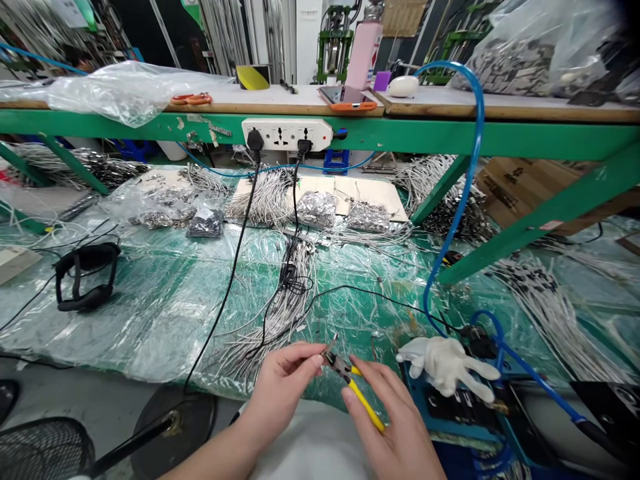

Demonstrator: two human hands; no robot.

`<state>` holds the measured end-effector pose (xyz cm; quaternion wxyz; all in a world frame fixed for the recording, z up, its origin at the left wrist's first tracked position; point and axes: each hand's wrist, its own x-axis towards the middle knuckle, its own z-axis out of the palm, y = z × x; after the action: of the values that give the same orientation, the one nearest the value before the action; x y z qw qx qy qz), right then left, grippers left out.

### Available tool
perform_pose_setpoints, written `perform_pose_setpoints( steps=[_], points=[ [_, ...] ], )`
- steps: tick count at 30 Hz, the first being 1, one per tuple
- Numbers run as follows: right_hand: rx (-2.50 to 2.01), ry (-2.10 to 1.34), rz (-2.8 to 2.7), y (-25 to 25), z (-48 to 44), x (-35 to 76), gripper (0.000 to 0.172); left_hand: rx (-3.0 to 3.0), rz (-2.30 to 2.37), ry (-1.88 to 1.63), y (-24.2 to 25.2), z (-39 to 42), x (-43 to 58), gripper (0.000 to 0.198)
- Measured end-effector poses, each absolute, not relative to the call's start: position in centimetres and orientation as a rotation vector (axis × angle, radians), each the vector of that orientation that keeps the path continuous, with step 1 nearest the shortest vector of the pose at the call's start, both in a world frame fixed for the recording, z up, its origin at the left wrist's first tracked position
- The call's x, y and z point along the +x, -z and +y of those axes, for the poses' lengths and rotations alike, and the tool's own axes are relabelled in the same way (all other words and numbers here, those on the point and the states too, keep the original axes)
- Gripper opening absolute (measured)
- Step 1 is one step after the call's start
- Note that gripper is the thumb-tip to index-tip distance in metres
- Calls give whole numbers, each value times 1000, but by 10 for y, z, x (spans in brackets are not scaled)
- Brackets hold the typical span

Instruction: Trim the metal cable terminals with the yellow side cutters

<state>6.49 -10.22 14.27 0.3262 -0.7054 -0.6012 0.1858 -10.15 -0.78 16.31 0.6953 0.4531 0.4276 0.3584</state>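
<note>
At the near edge of the bench (155, 287), near middle, the work is going on just above the person's lap. Left hand (285, 377): thumb and fingertips pinching a small part (330, 347); kind not clear. Right hand (387, 407): gripping the yellow-handled pliers (367, 405), handles lying between thumb and fingers. Plier nose is meeting the left fingertips at the part; too small to tell whether the jaws are biting. Step in hand, as I'm judging it: working the part with the pliers. Next move is probably calling for a steady left pinch and a measured squeeze, fingertips staying clear of the jaws. Cables (285, 313) are lying beyond the left hand; a glove (445, 367) is resting to the right.
</note>
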Motion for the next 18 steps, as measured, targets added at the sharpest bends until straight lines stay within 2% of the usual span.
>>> perform_pose_setpoints(
  steps=[5,13,18],
  points=[
    [-1834,-420,-1647,-150,-99,65,30,1007,958,-753,-155,-8,-106,28],
    [-1787,-368,-1864,-155,-96,61,28,1362,949,-601,-165,11,-116,36],
    [-1790,-234,-1898,-159,-93,60,32,1355,922,-561,-168,15,-116,41]
  ],
)
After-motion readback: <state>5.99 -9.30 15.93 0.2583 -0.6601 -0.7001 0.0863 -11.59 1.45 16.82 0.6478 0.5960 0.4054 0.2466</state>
